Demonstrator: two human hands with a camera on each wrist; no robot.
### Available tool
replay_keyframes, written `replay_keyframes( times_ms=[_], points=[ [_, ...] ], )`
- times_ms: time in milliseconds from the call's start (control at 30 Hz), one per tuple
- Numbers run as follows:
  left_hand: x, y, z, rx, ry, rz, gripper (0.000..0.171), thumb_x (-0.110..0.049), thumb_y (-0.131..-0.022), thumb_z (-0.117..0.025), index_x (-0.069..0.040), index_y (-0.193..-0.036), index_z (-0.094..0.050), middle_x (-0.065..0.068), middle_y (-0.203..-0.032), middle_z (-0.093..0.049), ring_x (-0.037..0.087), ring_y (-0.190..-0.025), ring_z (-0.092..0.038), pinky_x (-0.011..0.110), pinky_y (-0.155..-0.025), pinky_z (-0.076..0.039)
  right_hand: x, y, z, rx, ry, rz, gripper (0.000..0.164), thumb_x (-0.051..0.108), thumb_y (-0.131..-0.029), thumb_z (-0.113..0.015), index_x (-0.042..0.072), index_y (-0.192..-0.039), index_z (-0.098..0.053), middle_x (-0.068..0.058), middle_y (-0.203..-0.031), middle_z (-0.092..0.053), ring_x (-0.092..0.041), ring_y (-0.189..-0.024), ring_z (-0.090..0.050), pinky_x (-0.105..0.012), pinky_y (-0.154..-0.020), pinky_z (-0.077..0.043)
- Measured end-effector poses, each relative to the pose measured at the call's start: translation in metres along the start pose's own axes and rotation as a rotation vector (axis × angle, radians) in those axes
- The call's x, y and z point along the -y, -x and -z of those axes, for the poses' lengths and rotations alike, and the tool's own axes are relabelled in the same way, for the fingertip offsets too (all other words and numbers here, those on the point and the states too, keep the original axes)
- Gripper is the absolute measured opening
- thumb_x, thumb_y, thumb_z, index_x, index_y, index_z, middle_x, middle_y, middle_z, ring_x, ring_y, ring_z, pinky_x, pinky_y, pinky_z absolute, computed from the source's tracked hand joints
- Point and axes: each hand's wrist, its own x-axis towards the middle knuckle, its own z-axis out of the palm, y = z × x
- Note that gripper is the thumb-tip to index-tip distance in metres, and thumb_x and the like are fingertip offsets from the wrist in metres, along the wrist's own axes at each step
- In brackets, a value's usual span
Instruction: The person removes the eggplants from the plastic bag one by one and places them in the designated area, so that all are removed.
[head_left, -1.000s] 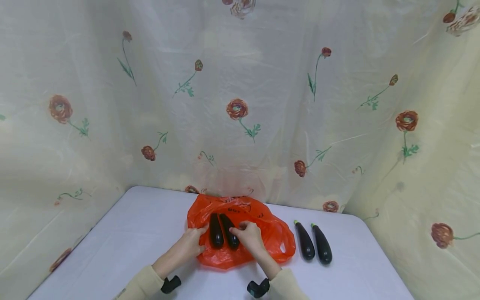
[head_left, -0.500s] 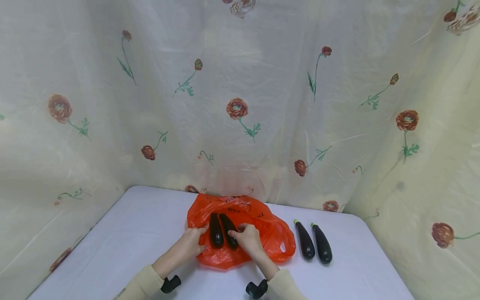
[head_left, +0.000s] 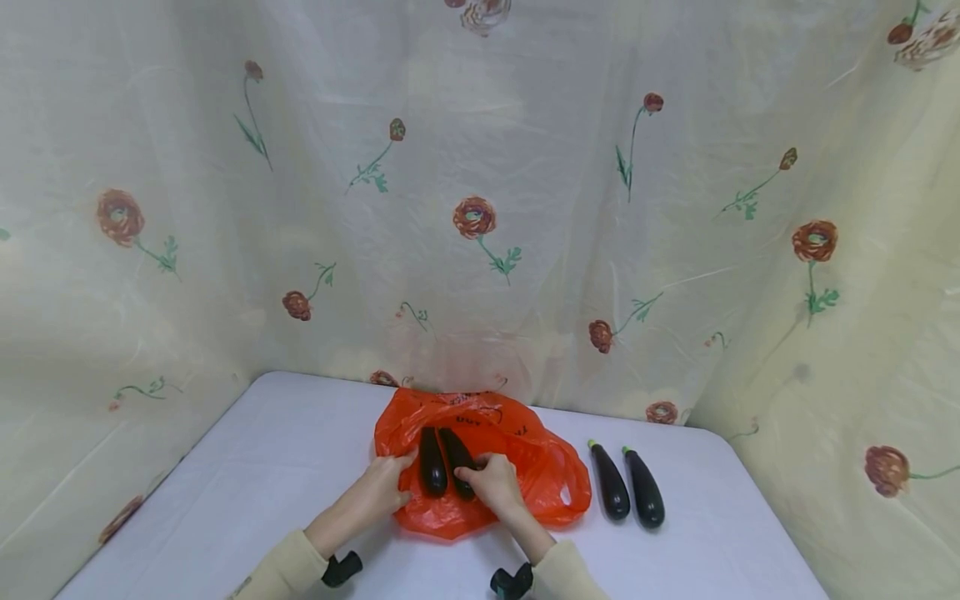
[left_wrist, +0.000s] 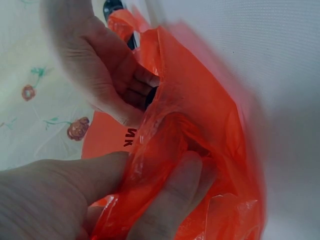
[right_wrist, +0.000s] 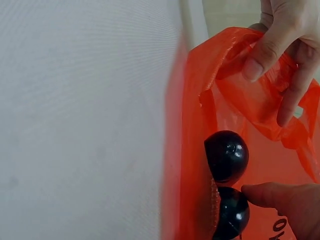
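A red plastic bag (head_left: 540, 467) with dark lettering lies on the table, its mouth facing the person. Two dark eggplants sit side by side in it: a left eggplant (head_left: 432, 462) and a right eggplant (head_left: 455, 450). My left hand (head_left: 384, 483) pinches the bag's left edge between thumb and fingers, as the left wrist view shows close up. At the other side, my right hand (head_left: 495, 483) holds the right eggplant, thumb on top near its round end. The right wrist view shows both round ends (right_wrist: 227, 156) at the bag's mouth, the thumb (right_wrist: 265, 194) touching the lower one.
To the right of the bag, two more eggplants lie side by side on the white table (head_left: 300, 450), one nearer the bag (head_left: 611, 483) and one farther right (head_left: 643, 492). A flowered curtain (head_left: 555, 250) hangs behind and along both sides of the table.
My right hand has shifted slightly down and left along the right eggplant, which has moved a little. The left hand and the bag stay nearly where they were.
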Motion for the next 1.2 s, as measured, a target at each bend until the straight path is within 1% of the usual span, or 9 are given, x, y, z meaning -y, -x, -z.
replay_keyframes(
  times_ms=[167,467,567,667,767,933,1133,1200],
  points=[
    [0.0001,0.0002,-0.0008,-0.005,-0.012,-0.006,0.061,0.007,-0.077,-0.073,0.013,-0.133,-0.049,0.029,-0.131,-0.056,0.021,-0.081,-0.059,0.022,-0.054,-0.051,-0.0004,0.002,0.0002,0.011,-0.01,-0.024,0.031,0.024,-0.084,-0.074,-0.002,-0.102,-0.071,-0.007,-0.076,-0.066,-0.016,-0.063,-0.056,-0.026,-0.058,-0.052],
    [-0.0002,-0.0003,-0.001,-0.006,-0.022,-0.004,0.061,0.006,-0.077,-0.074,0.013,-0.133,-0.05,0.028,-0.131,-0.056,0.022,-0.086,-0.059,0.025,-0.061,-0.055,-0.0002,0.0027,0.0018,0.017,-0.017,-0.025,0.031,0.024,-0.085,-0.073,-0.001,-0.102,-0.072,-0.006,-0.076,-0.066,-0.016,-0.064,-0.056,-0.025,-0.058,-0.051],
    [-0.001,0.0007,-0.0007,0.003,-0.008,0.006,0.061,0.006,-0.077,-0.073,0.013,-0.133,-0.049,0.028,-0.131,-0.056,0.021,-0.082,-0.059,0.024,-0.056,-0.053,0.0006,0.0029,0.0026,0.016,-0.012,-0.029,0.031,0.025,-0.085,-0.073,-0.001,-0.102,-0.072,-0.006,-0.075,-0.066,-0.016,-0.064,-0.055,-0.025,-0.057,-0.049],
    [-0.0016,0.0014,-0.0003,0.008,0.004,0.016,0.061,0.007,-0.078,-0.072,0.013,-0.134,-0.048,0.029,-0.131,-0.056,0.019,-0.074,-0.058,0.022,-0.05,-0.047,0.0003,0.0026,0.0029,0.012,-0.012,-0.035,0.031,0.026,-0.085,-0.073,0.0,-0.101,-0.072,-0.006,-0.074,-0.066,-0.016,-0.064,-0.055,-0.023,-0.056,-0.048],
    [-0.0018,0.002,0.0,0.007,0.001,0.015,0.061,0.008,-0.077,-0.072,0.013,-0.133,-0.048,0.029,-0.13,-0.056,0.017,-0.07,-0.057,0.021,-0.048,-0.044,0.0001,0.0022,0.0032,0.011,-0.013,-0.05,0.031,0.028,-0.085,-0.073,0.001,-0.1,-0.073,-0.006,-0.074,-0.066,-0.015,-0.063,-0.055,-0.022,-0.055,-0.047],
    [-0.0014,0.0022,-0.0009,0.01,-0.002,0.01,0.061,0.008,-0.077,-0.072,0.013,-0.133,-0.048,0.03,-0.13,-0.056,0.014,-0.06,-0.054,0.02,-0.045,-0.041,0.0007,0.003,0.0038,0.013,-0.016,-0.049,0.03,0.03,-0.086,-0.072,0.002,-0.098,-0.074,-0.007,-0.073,-0.066,-0.014,-0.062,-0.055,-0.022,-0.053,-0.045],
    [-0.001,0.0007,-0.0015,0.005,0.0,0.012,0.061,0.008,-0.078,-0.072,0.014,-0.133,-0.048,0.03,-0.13,-0.056,0.013,-0.062,-0.055,0.02,-0.045,-0.041,0.003,0.006,0.0065,0.015,-0.021,-0.023,0.029,0.029,-0.087,-0.071,0.001,-0.096,-0.075,-0.005,-0.073,-0.067,-0.014,-0.063,-0.054,-0.023,-0.054,-0.045],
    [-0.001,0.001,-0.0017,0.004,0.002,0.016,0.061,0.008,-0.078,-0.072,0.014,-0.133,-0.048,0.03,-0.13,-0.056,0.013,-0.06,-0.054,0.02,-0.045,-0.04,0.0031,0.007,0.0078,0.016,-0.022,-0.02,0.03,0.029,-0.087,-0.071,0.001,-0.096,-0.075,-0.005,-0.074,-0.068,-0.014,-0.064,-0.055,-0.023,-0.056,-0.047]
  ],
)
